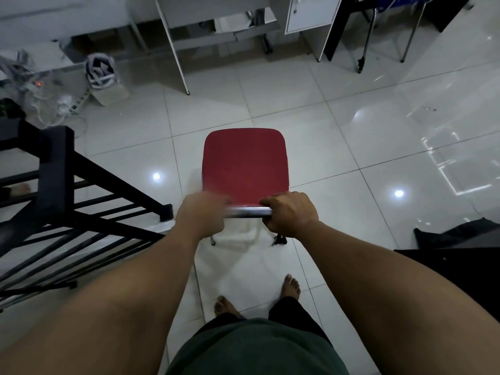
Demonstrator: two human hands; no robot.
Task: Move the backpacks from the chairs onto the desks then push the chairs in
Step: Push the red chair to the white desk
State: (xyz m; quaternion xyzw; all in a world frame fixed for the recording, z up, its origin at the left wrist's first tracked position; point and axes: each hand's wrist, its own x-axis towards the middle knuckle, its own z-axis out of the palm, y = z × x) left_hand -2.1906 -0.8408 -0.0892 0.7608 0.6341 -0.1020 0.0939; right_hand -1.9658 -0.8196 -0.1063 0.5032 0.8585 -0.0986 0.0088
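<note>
A red chair [244, 163] with a chrome back rail [247, 211] stands on the tiled floor straight in front of me, its seat bare. My left hand [201, 215] grips the rail's left end. My right hand [288, 215] grips its right end, fingers curled over the bar. A white desk [176, 44] stands farther ahead, its open leg space facing the chair, about a tile and a half away. No backpack is in view.
A black metal frame [67, 201] stands close on my left. Cables and a power strip [65, 104] lie at the far left beside a bag [101, 74]. A white cabinet [311, 14] and another chair's metal legs [365, 44] are at the back right. Dark fabric [457, 236] lies at right.
</note>
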